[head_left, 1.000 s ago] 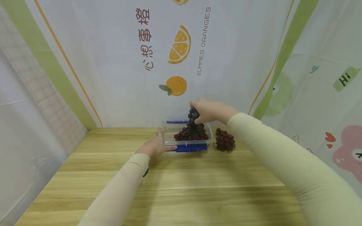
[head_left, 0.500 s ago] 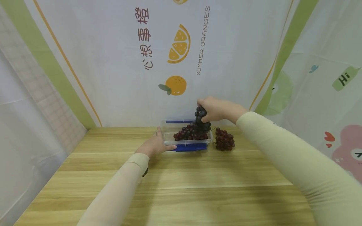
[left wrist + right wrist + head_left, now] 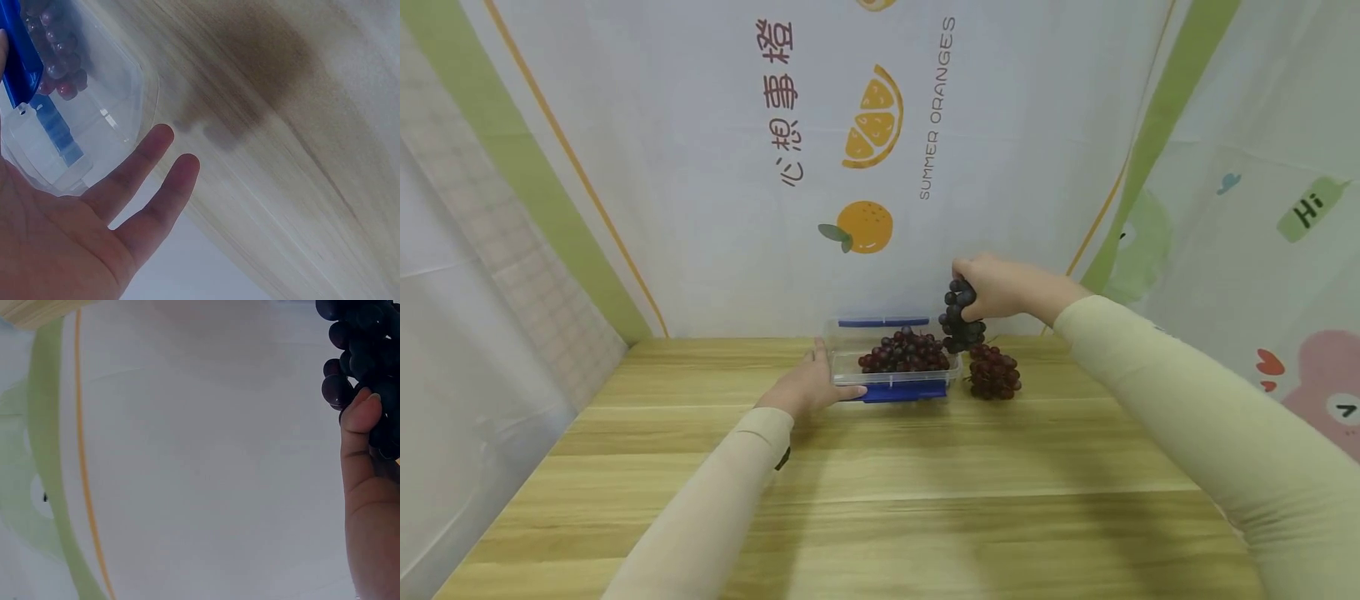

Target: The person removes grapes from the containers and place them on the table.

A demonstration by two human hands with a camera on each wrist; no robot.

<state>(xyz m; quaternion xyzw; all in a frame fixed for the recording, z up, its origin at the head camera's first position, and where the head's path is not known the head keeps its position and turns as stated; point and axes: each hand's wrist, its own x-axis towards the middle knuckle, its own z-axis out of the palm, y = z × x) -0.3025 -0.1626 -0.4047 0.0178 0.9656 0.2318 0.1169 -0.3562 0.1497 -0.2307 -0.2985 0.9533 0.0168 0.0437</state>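
Note:
My right hand [image 3: 996,287] pinches a bunch of dark, nearly black grapes [image 3: 961,318] near its top, and the bunch hangs over the right end of a clear plastic container [image 3: 846,365]. Thumb and grapes also show at the right edge of the right wrist view. Inside the container lies a bunch of red grapes [image 3: 904,352]. My left hand [image 3: 807,387] steadies the container's left end with straight fingers, its thumb along the blue front latch [image 3: 904,391]. Two outstretched fingers [image 3: 153,209] show in the left wrist view beside the container wall.
Another bunch of red grapes [image 3: 995,372] lies on the wooden table [image 3: 880,492] just right of the container, below the hanging bunch. A white printed cloth [image 3: 700,208] hangs behind the table's back edge. A second blue latch [image 3: 883,322] lines the container's far side.
My right hand has moved right with the dark grapes, from above the container's red grapes to its right end. My left hand has stayed at the container.

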